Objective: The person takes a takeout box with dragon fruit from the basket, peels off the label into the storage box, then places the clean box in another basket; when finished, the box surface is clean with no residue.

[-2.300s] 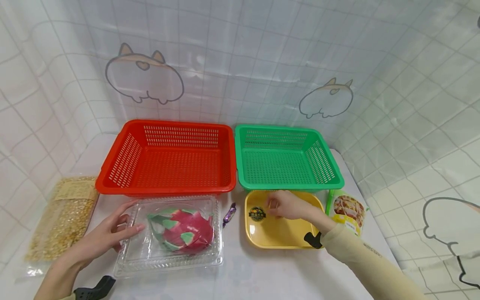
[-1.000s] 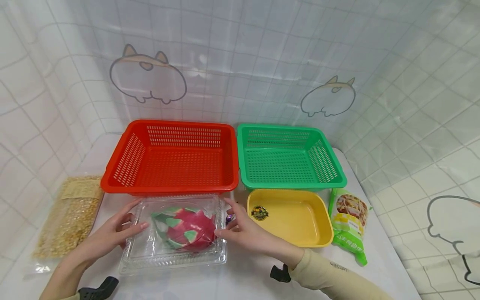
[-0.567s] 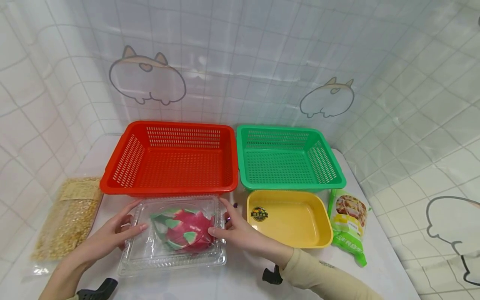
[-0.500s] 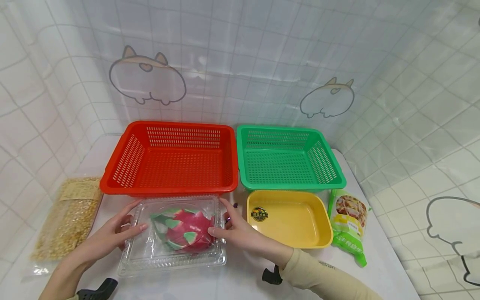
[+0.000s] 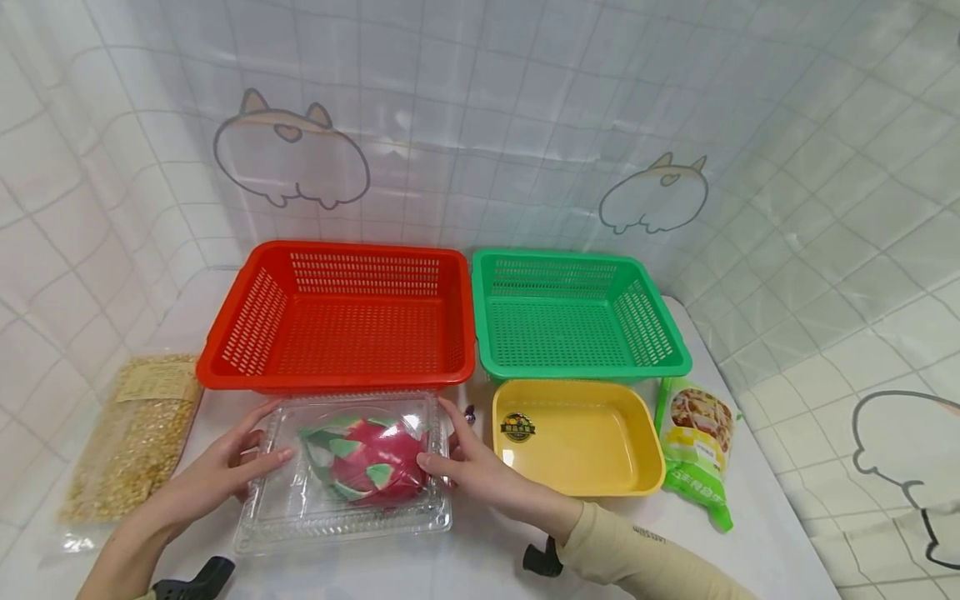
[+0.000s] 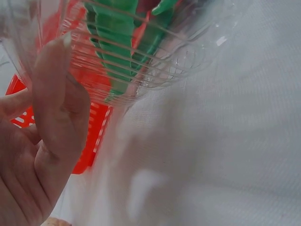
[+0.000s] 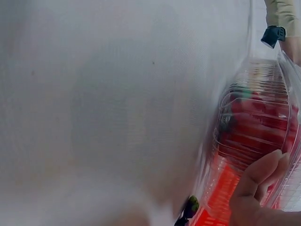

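Clear plastic box (image 5: pixel 330 525), a dragon fruit (image 5: pixel 378 471) inside it, lies between my left hand (image 5: pixel 206 475) and my right hand (image 5: pixel 480 462), each pinching one side with the thumb above. The step in hand appears to be a two-sided hold, the red basket (image 5: pixel 363 337) just beyond my fingertips. The next move, I judge, calls for even pressure, lest the thin walls buckle or the contents slide.
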`<state>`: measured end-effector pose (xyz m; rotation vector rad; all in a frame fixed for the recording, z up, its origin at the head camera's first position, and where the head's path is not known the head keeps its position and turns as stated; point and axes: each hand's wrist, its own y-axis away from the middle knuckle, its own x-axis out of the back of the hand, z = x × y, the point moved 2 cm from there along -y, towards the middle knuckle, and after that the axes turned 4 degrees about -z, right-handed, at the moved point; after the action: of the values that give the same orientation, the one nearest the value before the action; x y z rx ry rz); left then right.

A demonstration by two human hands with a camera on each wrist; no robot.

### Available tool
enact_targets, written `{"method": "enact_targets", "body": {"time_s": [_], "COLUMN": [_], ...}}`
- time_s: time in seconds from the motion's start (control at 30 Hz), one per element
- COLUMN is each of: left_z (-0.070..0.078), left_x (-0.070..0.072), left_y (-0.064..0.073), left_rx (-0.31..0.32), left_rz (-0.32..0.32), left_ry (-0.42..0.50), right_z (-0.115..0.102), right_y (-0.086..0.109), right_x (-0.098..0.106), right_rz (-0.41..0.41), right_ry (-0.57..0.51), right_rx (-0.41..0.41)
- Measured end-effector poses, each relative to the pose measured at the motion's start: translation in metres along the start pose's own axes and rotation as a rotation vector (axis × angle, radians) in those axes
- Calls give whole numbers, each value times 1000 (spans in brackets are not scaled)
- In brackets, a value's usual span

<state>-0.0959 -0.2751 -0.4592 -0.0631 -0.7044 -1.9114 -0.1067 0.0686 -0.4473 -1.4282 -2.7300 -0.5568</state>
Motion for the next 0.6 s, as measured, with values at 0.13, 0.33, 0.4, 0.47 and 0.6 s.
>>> {"method": "enact_targets", "body": {"time_s": [0.13,0.33,0.4,0.47,0.6], "left_z": [-2,-3,-3,-3,-4], "left_x": [2,1,1,1,1], "left_y": [1,0,-1,-2,-2], "left_rx": [17,-15,-17,-9,9], "left_rz": [-7,-18,-22,-23,-18], "left_ry": [-1,15,17,16,5], "right_z": [3,8,9,8,5], "right_y": [-2,-2,-1,-1,0], "right_x": [0,-1,-1,-1,-2], "right_rz": [-21,-53,-53,-52,-46], "right_ry": [-15,-62,-71,-78,-82], "right_rx": [-3,-3,-4,-2,2]}}
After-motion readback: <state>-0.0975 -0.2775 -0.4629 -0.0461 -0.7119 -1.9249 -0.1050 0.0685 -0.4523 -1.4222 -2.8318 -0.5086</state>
